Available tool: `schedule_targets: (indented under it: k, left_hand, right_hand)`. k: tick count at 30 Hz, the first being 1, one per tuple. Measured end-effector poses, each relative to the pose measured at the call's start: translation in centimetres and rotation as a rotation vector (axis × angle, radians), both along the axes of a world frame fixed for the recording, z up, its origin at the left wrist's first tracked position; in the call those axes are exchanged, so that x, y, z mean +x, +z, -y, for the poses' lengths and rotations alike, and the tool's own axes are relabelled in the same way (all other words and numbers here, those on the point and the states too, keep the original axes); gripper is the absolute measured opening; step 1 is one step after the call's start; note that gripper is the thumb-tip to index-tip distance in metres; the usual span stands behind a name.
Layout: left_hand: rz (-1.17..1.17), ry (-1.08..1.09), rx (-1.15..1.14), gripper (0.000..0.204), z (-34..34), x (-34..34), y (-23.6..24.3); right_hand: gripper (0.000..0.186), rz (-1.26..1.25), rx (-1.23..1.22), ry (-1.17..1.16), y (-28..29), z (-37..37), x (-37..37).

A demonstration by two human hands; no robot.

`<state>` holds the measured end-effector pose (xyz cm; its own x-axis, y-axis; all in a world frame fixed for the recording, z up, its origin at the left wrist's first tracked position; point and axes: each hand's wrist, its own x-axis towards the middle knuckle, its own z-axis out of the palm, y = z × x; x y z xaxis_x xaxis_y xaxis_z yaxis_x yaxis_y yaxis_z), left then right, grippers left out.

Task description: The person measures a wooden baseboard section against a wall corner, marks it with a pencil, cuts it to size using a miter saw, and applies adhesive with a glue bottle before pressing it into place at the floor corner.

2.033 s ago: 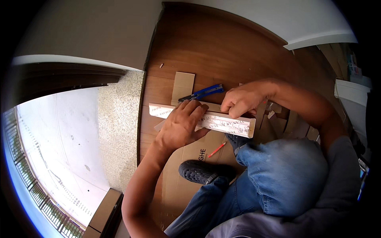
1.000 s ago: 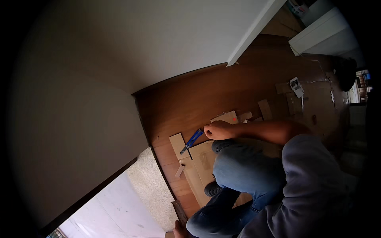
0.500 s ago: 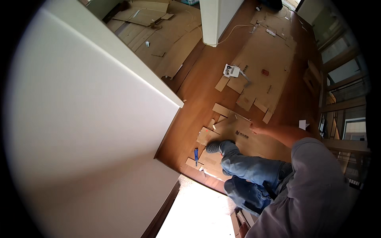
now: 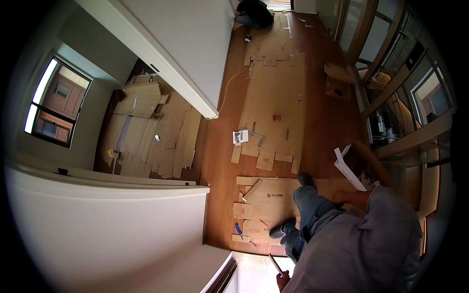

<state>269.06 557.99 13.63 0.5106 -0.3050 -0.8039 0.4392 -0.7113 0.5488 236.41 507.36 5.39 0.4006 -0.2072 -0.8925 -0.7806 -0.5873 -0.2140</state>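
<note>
My left hand [image 4: 282,280], low in the view beside the bright floor, is closed around a narrow strip [image 4: 275,263] that points up and to the left. My right hand [image 4: 340,196] is by my right knee, above the near cardboard sheet [image 4: 317,185]. Its fingers look curled, and anything inside them is hidden. Just beyond it stands a bent white strip [image 4: 348,168]. On the cardboard by my feet lie a blue-handled tool [image 4: 238,230], a thin red stick [image 4: 264,223] and a loose cardboard piece [image 4: 252,190].
A longer cardboard sheet [image 4: 273,93] bears a white case [image 4: 240,137], a grey angled piece [image 4: 259,138] and a red box [image 4: 277,118]. An open carton [image 4: 338,80] stands near glass doors. Another person [image 4: 255,13] crouches far off. A white wall [image 4: 112,224] rises at left.
The view has swung, bringing in the room at left and the crouching person. My right hand has drawn back from the cardboard toward my knee. The strip in my left hand now shows.
</note>
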Motion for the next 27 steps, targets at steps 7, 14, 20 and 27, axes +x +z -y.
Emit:
schedule_targets:
  k: [7, 14, 20, 27]
  left_hand:
    - [0.063, -0.348, 0.178, 0.037, 19.9, -3.7, -1.3]
    - [0.158, -0.636, 0.072, 0.030, 43.5, -1.5, 6.0]
    - [0.084, -0.645, -0.088, 0.020, 63.5, -1.2, 12.7]
    - [0.252, -1.106, -0.127, 0.035, 88.1, 2.1, 4.0]
  right_hand:
    - [0.026, 0.437, 0.147, -1.160, 13.8, 15.2, -4.0]
    - [0.017, 0.596, -0.346, -1.561, 14.0, 31.1, -15.7]
    - [0.020, 0.555, -0.194, -1.541, 12.9, 38.4, -17.0]
    - [0.021, 0.351, 0.001, -1.208, 9.3, 45.9, -16.3]
